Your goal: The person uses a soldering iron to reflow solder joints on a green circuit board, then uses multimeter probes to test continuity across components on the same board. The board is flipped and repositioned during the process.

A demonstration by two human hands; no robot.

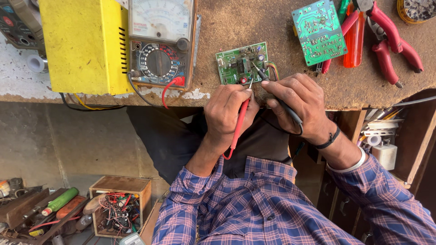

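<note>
The small green circuit board (240,63) lies near the counter (236,22) edge, centre frame, the left hand (225,111) pinching a red probe (240,122) and the right hand (297,102) a black probe (286,109), both tips among crowded parts where a slip could bridge neighbouring joints.

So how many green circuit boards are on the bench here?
2. One circuit board lies mid-bench, with the red probe in the left hand and the black probe in the right hand touching it. A second board lies beside the red pliers.
</note>
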